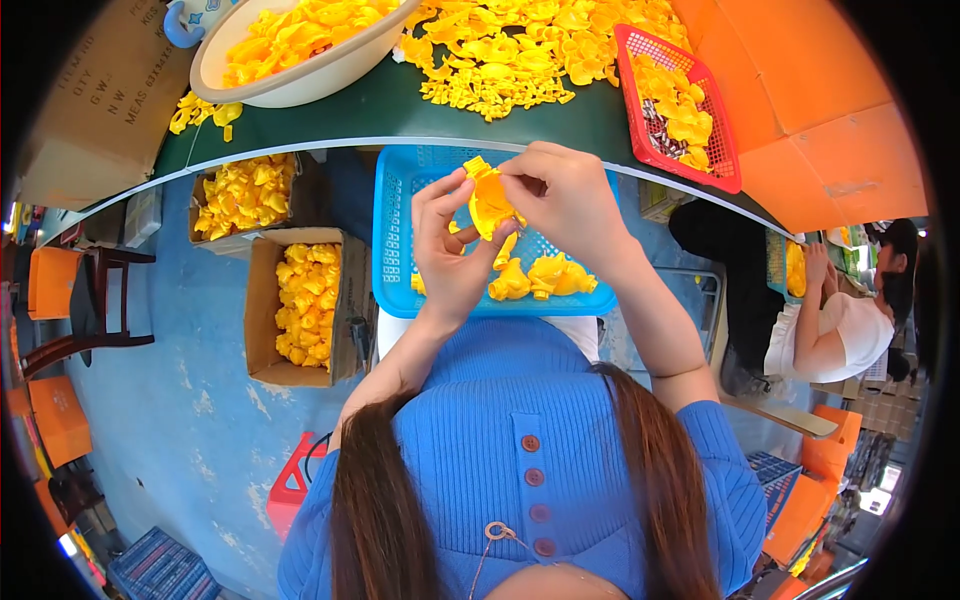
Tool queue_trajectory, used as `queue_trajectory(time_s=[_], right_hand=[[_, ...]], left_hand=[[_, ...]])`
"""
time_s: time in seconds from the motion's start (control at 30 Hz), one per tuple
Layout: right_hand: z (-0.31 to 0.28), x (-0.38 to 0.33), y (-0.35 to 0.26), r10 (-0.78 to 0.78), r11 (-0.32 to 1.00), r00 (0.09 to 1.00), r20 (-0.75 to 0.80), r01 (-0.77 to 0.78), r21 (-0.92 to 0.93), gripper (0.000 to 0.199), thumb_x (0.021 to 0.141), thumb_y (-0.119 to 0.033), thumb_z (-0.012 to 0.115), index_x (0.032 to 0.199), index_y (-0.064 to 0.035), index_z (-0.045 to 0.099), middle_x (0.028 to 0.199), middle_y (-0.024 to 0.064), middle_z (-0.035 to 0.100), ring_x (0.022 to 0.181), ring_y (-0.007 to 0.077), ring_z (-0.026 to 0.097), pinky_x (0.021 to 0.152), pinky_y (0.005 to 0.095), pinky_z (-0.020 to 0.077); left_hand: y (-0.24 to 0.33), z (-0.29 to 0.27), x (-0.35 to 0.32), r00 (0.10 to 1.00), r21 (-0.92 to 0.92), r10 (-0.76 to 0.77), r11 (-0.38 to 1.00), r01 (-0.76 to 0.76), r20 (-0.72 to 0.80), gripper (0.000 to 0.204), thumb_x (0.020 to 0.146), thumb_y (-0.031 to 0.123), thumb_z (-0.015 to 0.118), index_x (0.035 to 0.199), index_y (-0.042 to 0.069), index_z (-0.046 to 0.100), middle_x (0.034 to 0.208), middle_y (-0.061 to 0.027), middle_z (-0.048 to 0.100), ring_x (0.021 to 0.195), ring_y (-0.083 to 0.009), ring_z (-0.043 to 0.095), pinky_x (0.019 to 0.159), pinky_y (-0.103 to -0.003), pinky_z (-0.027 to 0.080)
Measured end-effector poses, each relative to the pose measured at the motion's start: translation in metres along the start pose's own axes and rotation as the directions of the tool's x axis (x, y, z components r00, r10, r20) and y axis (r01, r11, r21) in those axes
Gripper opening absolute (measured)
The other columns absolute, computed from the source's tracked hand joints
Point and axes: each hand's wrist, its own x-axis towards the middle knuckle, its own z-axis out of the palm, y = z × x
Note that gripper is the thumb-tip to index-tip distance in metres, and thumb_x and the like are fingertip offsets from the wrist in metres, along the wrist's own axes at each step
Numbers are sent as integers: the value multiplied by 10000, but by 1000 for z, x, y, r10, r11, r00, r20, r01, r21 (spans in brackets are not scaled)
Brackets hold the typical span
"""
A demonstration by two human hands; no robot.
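Note:
A hollow, curved yellow plastic part [488,203] is held up in front of me between both hands. My left hand [447,250] grips it from the left side, fingertips near its top and thumb lower down. The fingers of my right hand [562,190] are closed at its upper right edge; whether a smaller piece is pinched there too is hidden. Beneath my hands, a blue plastic basket [384,250] rests on my lap. Several rounded yellow plastic pieces [556,277] lie inside it.
Across the green tabletop [360,118] stand a pale bowl [300,82] of yellow parts, loose heaps of yellow parts [510,60] and a red basket [728,165]. Cardboard boxes [262,320] of yellow pieces sit at left. Another person [835,325] works at far right.

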Motion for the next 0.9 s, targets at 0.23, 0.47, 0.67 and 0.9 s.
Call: queue_trajectory(time_s=[0.23,0.47,0.67,0.9], right_hand=[[-5,5,-6,-84,989,994,66,91,-116,31,720,-8,608,740,13,619,647,102,560,550,219,577,506,295,449],[-6,9,-10,-120,976,988,101,136,-168,30,705,5,603,733,9,613,648,99,558,545,227,572,504,301,447],[-1,6,-12,-155,980,988,-5,153,-126,31,700,10,614,729,0,609,634,82,545,531,201,553,493,284,440],[2,2,-14,-160,973,986,-38,151,-175,51,700,17,620,747,-1,611,630,78,542,527,182,547,482,278,435]], left_hand=[[1,1,1,1000,28,21,999,-22,6,502,719,-40,705,1157,10,466,1225,-123,362,1151,-220,472,840,-309,547],[4,0,1,1000,31,23,999,-23,-5,505,712,-44,709,1154,6,470,1224,-120,364,1155,-225,470,843,-315,546],[6,-2,3,1000,-12,9,1000,-9,-13,519,703,-62,707,1156,11,465,1235,-118,356,1155,-233,474,846,-312,543],[3,-2,2,999,-30,23,999,-24,-35,529,699,-66,708,1154,20,451,1233,-114,348,1154,-229,475,839,-312,546]])
